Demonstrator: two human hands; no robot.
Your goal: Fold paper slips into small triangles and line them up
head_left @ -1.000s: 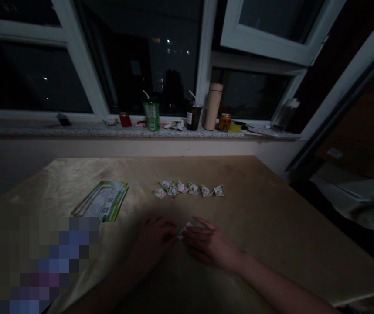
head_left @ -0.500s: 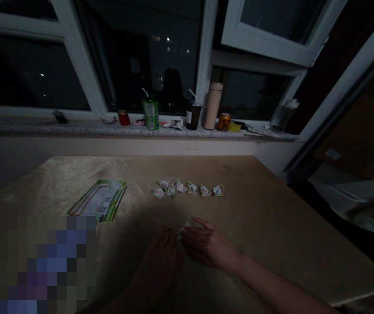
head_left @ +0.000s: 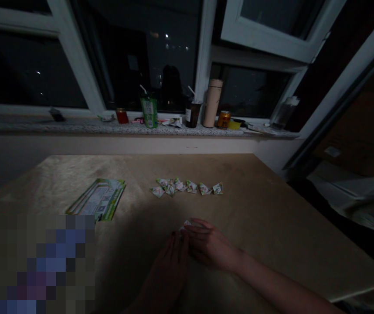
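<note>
The scene is dim. A small folded piece of printed paper [head_left: 185, 226] lies on the brown table [head_left: 272, 209] between my two hands. My right hand [head_left: 210, 244] rests on the table with its fingers curled over the paper's right side, pressing it. My left hand [head_left: 170, 266] lies flat in shadow, fingers stretched forward with the tips touching the paper's left edge. Beyond my hands, a row of several finished folded paper pieces [head_left: 187, 187] sits on the table.
A stack of green printed leaflets [head_left: 97, 204] lies at the left. The windowsill [head_left: 76, 126] holds a green cup with a straw [head_left: 149, 111], a dark cup [head_left: 193, 114], a tall beige flask [head_left: 212, 104], cans and scraps. A blurred patch covers the lower left.
My left hand has slid back and rightward, from curled beside the paper to lying flat with fingertips at its edge. My right hand has stayed on the paper.
</note>
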